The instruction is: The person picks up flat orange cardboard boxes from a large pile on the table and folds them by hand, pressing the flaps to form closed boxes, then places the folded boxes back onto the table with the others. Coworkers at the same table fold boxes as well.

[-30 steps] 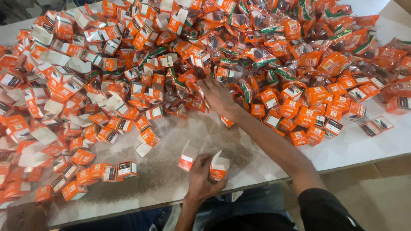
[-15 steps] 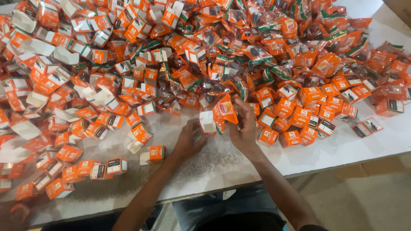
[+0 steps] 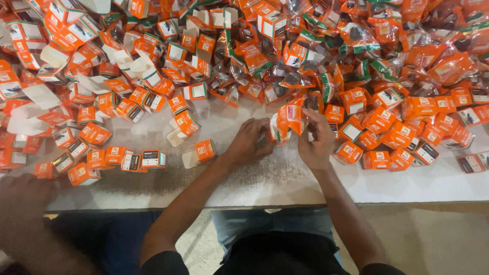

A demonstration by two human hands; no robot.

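- The white desk (image 3: 407,186) runs across the view, with a dusting of dark specks on its bare front strip.
- A heap of small orange cartons (image 3: 153,56) and shiny orange pouches (image 3: 438,56) covers the far half of the desk, spreading down both sides.
- Another person's forearm (image 3: 25,203) shows blurred at the lower left corner, beside the desk edge.
- The left hand (image 3: 249,145) rests on the desk near the centre; its fingers (image 3: 262,130) are curled round a small open carton (image 3: 274,133), which sits just above the desk between both hands.
- The right hand (image 3: 317,142) is just beside it, fingers (image 3: 315,118) pinched on an orange pouch (image 3: 290,116) that stands upright with its lower end at the carton's open top.
- One carton with an open white flap (image 3: 199,153) lies alone on the desk, left of the left hand.
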